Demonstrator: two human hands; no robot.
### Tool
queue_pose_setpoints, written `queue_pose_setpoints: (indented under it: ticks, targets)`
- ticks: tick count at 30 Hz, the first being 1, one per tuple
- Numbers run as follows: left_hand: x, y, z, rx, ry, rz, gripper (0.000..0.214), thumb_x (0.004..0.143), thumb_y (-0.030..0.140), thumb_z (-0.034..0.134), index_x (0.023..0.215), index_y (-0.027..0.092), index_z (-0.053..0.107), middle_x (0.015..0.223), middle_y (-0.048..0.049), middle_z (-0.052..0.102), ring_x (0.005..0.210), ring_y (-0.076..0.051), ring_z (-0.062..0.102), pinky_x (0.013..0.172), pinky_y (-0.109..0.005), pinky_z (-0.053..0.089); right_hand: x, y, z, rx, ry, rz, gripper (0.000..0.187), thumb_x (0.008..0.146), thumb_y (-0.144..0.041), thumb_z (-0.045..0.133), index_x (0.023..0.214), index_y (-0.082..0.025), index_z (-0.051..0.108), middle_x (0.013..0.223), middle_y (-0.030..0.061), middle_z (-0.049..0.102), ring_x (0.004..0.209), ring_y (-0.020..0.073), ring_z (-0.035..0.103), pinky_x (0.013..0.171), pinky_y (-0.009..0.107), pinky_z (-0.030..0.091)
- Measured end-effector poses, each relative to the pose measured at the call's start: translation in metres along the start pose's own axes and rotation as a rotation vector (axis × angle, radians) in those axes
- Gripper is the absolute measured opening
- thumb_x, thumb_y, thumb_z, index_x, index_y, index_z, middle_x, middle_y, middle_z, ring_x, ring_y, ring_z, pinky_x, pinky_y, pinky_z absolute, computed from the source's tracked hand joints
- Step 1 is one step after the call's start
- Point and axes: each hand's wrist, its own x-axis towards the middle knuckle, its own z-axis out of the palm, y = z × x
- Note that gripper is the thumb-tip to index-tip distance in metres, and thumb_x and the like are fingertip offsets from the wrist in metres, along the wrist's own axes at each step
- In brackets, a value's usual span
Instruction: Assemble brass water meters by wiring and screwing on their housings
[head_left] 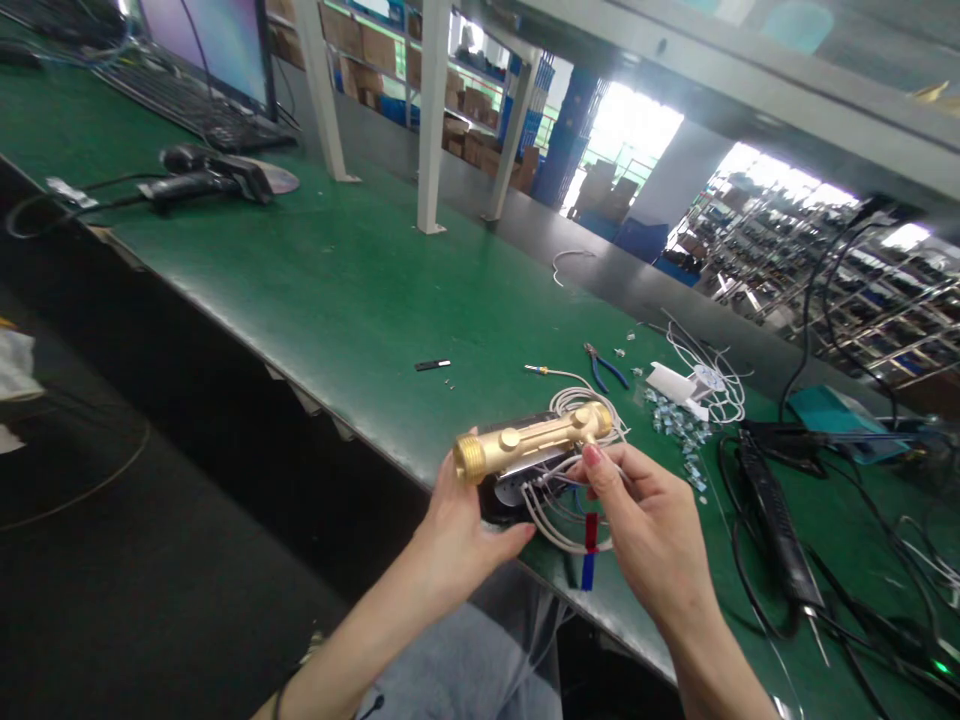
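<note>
My left hand [461, 530] grips a brass threaded pipe body [525, 440] with a black module under it, held just above the front edge of the green bench [337, 290]. My right hand [637, 520] pinches white wires [555, 500] that run from the module. Red and blue tags [590, 550] hang on those wires below my fingers. A coil of white cable [581, 400] lies behind the brass body.
Blue-handled pliers [606, 368], small metal clips [679, 425], a white part [675, 383] and a probe [547, 371] lie behind. A black soldering tool [776, 520] and cables are at right. A barcode scanner [202, 180], keyboard [187, 100] and monitor [217, 40] stand far left.
</note>
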Motion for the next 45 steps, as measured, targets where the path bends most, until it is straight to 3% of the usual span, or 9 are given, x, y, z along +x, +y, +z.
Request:
queue_pose_setpoints:
  ticks: [5, 9, 14, 18, 26, 31, 33, 39, 45]
  targets:
    - [0.011, 0.009, -0.076, 0.211, -0.123, -0.028, 0.028, 0.085, 0.043, 0.044, 0.096, 0.023, 0.062, 0.096, -0.0046, 0.066, 0.090, -0.024, 0.063, 0.078, -0.038, 0.052, -0.020, -0.004, -0.003, 0.093, -0.031, 0.123, 0.041, 0.086, -0.051, 0.048, 0.064, -0.017, 0.056, 0.059, -0.0011, 0.054, 0.057, 0.0111, 0.049, 0.053, 0.021, 0.037]
    - [0.058, 0.036, -0.100, 0.656, -0.271, 0.201, 0.031, 0.088, 0.027, 0.035, 0.064, 0.020, 0.054, 0.065, -0.0042, 0.058, 0.063, -0.021, 0.057, 0.057, -0.032, 0.043, -0.018, -0.020, -0.017, 0.000, -0.146, 0.106, 0.042, 0.085, -0.051, 0.047, 0.062, -0.018, 0.054, 0.057, -0.0023, 0.051, 0.055, 0.0100, 0.043, 0.051, 0.021, 0.032]
    - [0.110, 0.073, -0.093, 0.872, -0.374, 0.368, 0.019, 0.082, 0.016, 0.040, 0.082, 0.019, 0.059, 0.072, -0.0063, 0.063, 0.066, -0.024, 0.061, 0.058, -0.032, 0.043, -0.011, -0.028, -0.047, -0.182, -0.200, 0.081, 0.041, 0.086, -0.049, 0.045, 0.064, -0.019, 0.062, 0.060, -0.0011, 0.055, 0.058, 0.0116, 0.047, 0.055, 0.024, 0.031]
    - [0.130, 0.085, -0.070, 0.555, -0.690, 0.662, 0.036, 0.078, 0.011, 0.047, 0.108, 0.026, 0.060, 0.113, -0.0057, 0.065, 0.107, -0.022, 0.058, 0.090, -0.033, 0.044, -0.016, -0.019, -0.062, -0.206, -0.210, 0.091, 0.041, 0.088, -0.047, 0.043, 0.067, -0.019, 0.064, 0.062, -0.0005, 0.057, 0.061, 0.0126, 0.048, 0.059, 0.025, 0.033]
    - [0.141, 0.100, -0.029, 0.185, -1.149, 0.809, 0.047, 0.072, 0.000, 0.049, 0.091, 0.038, 0.067, 0.131, 0.0106, 0.056, 0.132, -0.014, 0.041, 0.115, -0.032, 0.026, -0.018, -0.008, -0.087, -0.156, -0.177, 0.136, 0.039, 0.088, -0.044, 0.043, 0.064, -0.017, 0.059, 0.060, -0.0019, 0.053, 0.059, 0.0115, 0.045, 0.058, 0.024, 0.032]
    - [0.137, 0.106, -0.007, 0.429, -0.988, 1.495, 0.019, 0.081, 0.011, 0.056, 0.090, 0.025, 0.066, 0.121, -0.0019, 0.062, 0.121, -0.022, 0.049, 0.111, -0.037, 0.030, -0.017, 0.001, -0.098, -0.083, -0.059, 0.167, 0.040, 0.088, -0.047, 0.044, 0.065, -0.018, 0.058, 0.062, -0.0018, 0.054, 0.061, 0.0113, 0.046, 0.059, 0.024, 0.032]
    - [0.132, 0.106, 0.001, 0.532, -0.906, 1.621, 0.007, 0.083, 0.021, 0.060, 0.088, 0.021, 0.065, 0.108, -0.0053, 0.065, 0.105, -0.023, 0.056, 0.105, -0.038, 0.034, -0.015, 0.005, -0.101, -0.055, -0.020, 0.200, 0.041, 0.088, -0.049, 0.043, 0.065, -0.018, 0.056, 0.058, -0.0029, 0.049, 0.058, 0.0106, 0.043, 0.055, 0.024, 0.030]
    - [0.109, 0.106, 0.020, 0.585, -0.745, 1.410, 0.033, 0.084, 0.050, 0.055, 0.076, 0.018, 0.060, 0.082, -0.0042, 0.063, 0.076, -0.019, 0.055, 0.082, -0.035, 0.041, 0.010, 0.014, -0.098, 0.164, 0.082, 0.185, 0.039, 0.083, -0.050, 0.052, 0.061, -0.018, 0.053, 0.060, -0.0018, 0.053, 0.061, 0.0108, 0.046, 0.060, 0.024, 0.034]
    - [0.081, 0.101, 0.036, 0.654, -0.597, 1.162, 0.034, 0.084, 0.048, 0.056, 0.076, 0.016, 0.057, 0.076, -0.0055, 0.062, 0.074, -0.021, 0.056, 0.068, -0.034, 0.041, 0.026, 0.016, -0.065, 0.740, 0.223, 0.261, 0.043, 0.079, -0.061, 0.049, 0.067, -0.020, 0.045, 0.082, 0.0065, 0.068, 0.081, 0.0172, 0.064, 0.078, 0.031, 0.048]
